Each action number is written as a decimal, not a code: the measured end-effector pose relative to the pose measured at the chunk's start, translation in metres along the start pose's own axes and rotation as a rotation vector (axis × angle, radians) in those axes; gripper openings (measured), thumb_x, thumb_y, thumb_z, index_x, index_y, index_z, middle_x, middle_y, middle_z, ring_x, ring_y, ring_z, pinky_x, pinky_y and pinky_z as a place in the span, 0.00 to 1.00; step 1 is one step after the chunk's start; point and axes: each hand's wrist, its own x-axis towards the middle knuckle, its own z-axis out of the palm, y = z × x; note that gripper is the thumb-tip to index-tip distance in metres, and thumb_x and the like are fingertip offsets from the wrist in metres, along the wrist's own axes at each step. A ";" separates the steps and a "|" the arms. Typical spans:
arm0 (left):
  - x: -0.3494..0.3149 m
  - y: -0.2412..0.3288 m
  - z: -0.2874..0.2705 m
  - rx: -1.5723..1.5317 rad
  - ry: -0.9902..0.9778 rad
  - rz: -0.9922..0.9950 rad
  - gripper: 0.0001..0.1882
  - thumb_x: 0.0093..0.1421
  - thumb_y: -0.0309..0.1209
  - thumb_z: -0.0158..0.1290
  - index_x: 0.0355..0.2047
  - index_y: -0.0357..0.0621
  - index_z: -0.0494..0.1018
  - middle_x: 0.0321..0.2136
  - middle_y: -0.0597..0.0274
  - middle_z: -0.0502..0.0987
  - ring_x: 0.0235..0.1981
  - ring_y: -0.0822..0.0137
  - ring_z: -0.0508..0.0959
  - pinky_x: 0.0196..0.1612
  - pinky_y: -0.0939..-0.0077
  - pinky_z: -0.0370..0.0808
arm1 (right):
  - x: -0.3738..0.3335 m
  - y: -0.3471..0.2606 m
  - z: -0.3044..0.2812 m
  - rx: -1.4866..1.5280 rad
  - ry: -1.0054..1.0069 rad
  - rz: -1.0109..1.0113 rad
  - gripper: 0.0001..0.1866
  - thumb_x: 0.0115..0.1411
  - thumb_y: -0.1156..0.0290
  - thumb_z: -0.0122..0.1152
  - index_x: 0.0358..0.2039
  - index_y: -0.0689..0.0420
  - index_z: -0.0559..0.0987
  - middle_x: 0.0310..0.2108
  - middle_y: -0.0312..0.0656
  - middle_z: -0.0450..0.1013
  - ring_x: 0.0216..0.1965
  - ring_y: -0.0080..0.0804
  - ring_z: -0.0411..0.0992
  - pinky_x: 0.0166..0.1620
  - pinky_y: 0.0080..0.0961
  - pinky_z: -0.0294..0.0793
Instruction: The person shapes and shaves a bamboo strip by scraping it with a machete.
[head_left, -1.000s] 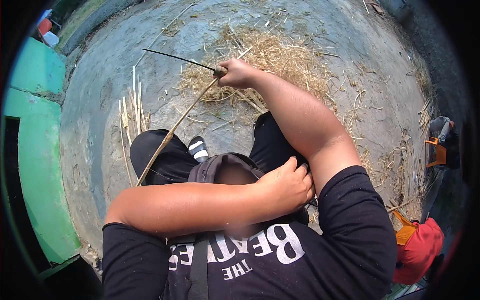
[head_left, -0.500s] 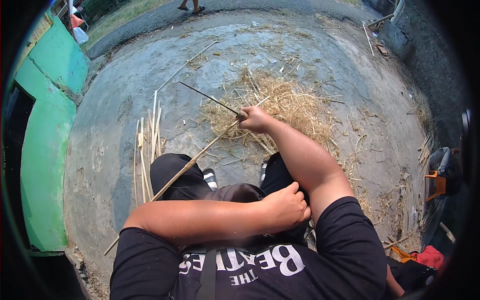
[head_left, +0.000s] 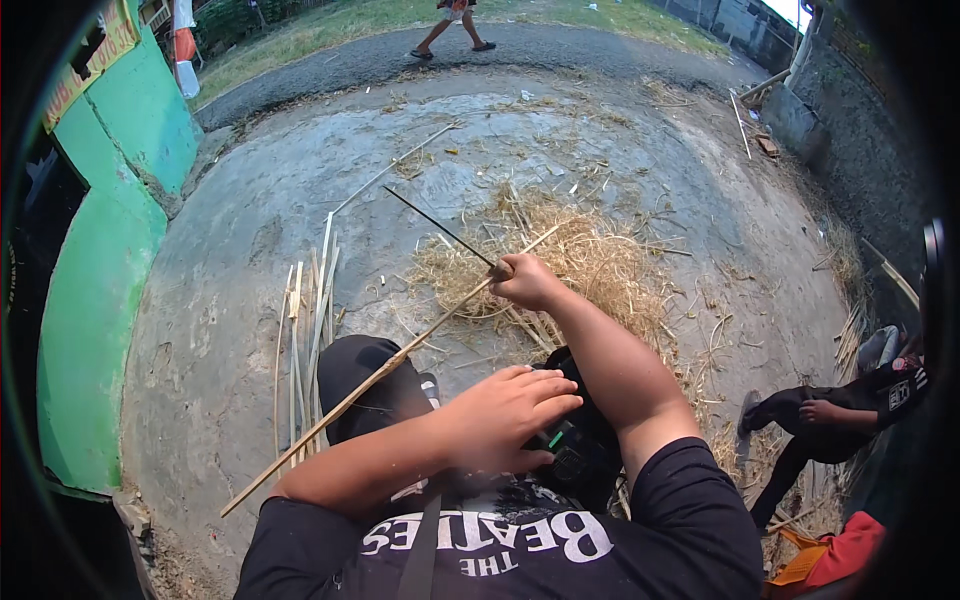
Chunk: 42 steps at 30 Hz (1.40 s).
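Note:
My right hand, stretched out ahead of me, is closed around the handle of a knife. Its thin dark blade points up and to the left. A long bamboo strip crosses at the same fist, slanting from above my left forearm to beyond the knuckles; whether the fingers grip it too is hidden. Over my lap, my left hand is open and empty, fingers stretched to the right. Close beside it lies a black bag-like thing with a small green mark.
Pale shavings are heaped on the concrete ahead. Several bamboo strips lie by my left knee. A green wall stands at left. At right sits a person in dark clothes; another person walks along the road.
My left hand has lifted off the right side of my lap, moved left and opened out. The view has shifted, showing more of the people. My right hand keeps the knife.

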 end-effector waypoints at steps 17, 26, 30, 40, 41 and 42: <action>-0.243 0.022 0.012 0.292 0.250 -1.394 0.30 0.68 0.55 0.51 0.28 0.36 0.72 0.24 0.36 0.77 0.31 0.31 0.78 0.32 0.43 0.73 | -0.024 -0.068 0.004 -0.358 0.234 -0.321 0.14 0.59 0.59 0.64 0.42 0.52 0.77 0.32 0.50 0.81 0.36 0.52 0.81 0.39 0.46 0.79; -0.239 0.011 0.020 0.381 0.273 -1.337 0.27 0.70 0.52 0.50 0.26 0.39 0.68 0.21 0.39 0.75 0.27 0.32 0.76 0.29 0.42 0.71 | -0.006 -0.034 -0.013 -0.409 -0.017 0.096 0.15 0.57 0.64 0.64 0.46 0.50 0.82 0.40 0.50 0.81 0.44 0.51 0.80 0.47 0.46 0.80; -0.246 0.012 0.016 0.328 0.251 -1.327 0.27 0.70 0.52 0.50 0.26 0.40 0.67 0.21 0.40 0.75 0.27 0.33 0.76 0.28 0.44 0.70 | -0.020 -0.052 0.003 -0.567 -0.161 -0.203 0.12 0.56 0.65 0.64 0.41 0.52 0.81 0.35 0.50 0.81 0.41 0.49 0.81 0.46 0.46 0.80; -0.247 0.007 0.012 0.279 0.218 -1.349 0.29 0.69 0.55 0.49 0.26 0.39 0.67 0.22 0.39 0.75 0.28 0.33 0.76 0.28 0.45 0.71 | 0.006 -0.011 -0.010 -0.441 0.013 0.002 0.17 0.56 0.67 0.62 0.46 0.53 0.81 0.40 0.52 0.81 0.43 0.52 0.80 0.46 0.44 0.80; -0.247 0.009 0.012 0.280 0.222 -1.347 0.29 0.69 0.55 0.49 0.26 0.39 0.67 0.22 0.39 0.75 0.28 0.33 0.76 0.28 0.45 0.71 | -0.005 -0.028 -0.002 -0.485 -0.026 -0.079 0.15 0.56 0.66 0.62 0.45 0.52 0.81 0.38 0.51 0.81 0.42 0.52 0.80 0.45 0.45 0.80; -0.247 0.012 0.013 0.241 0.242 -1.341 0.29 0.69 0.55 0.49 0.26 0.39 0.66 0.22 0.39 0.75 0.27 0.33 0.76 0.28 0.45 0.70 | -0.014 -0.041 0.008 -0.528 -0.070 -0.193 0.14 0.56 0.65 0.63 0.43 0.52 0.81 0.36 0.50 0.81 0.40 0.52 0.81 0.44 0.45 0.81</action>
